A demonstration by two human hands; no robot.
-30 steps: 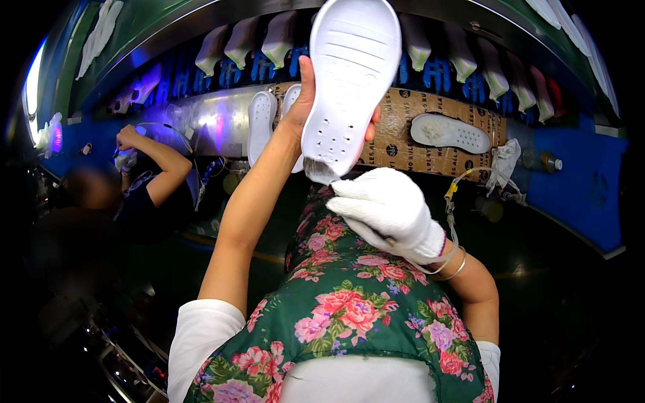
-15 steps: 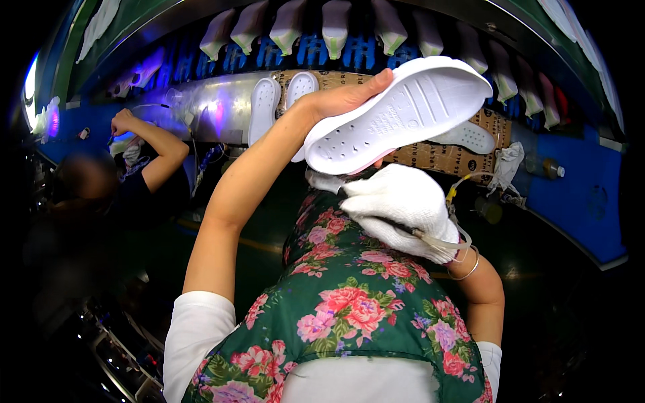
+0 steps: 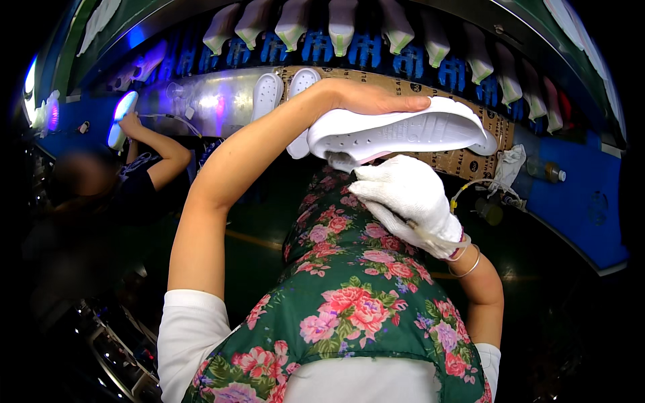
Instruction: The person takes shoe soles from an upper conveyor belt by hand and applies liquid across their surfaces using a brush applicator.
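The left arm (image 3: 235,164) rises, bent at the elbow, its wrist turned so the bare left grip (image 3: 376,99) extends rightward, fingers together. The right forearm (image 3: 478,279) slants up and leftward, the gloved right grip (image 3: 403,195) pinched, fingertips pointing left.

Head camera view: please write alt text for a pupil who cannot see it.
A bare left hand has a white shoe sole in its grip, tilted, while the white-gloved right hand holds a brush by the sole's left end. Beyond lie other white soles and some brown cardboard.
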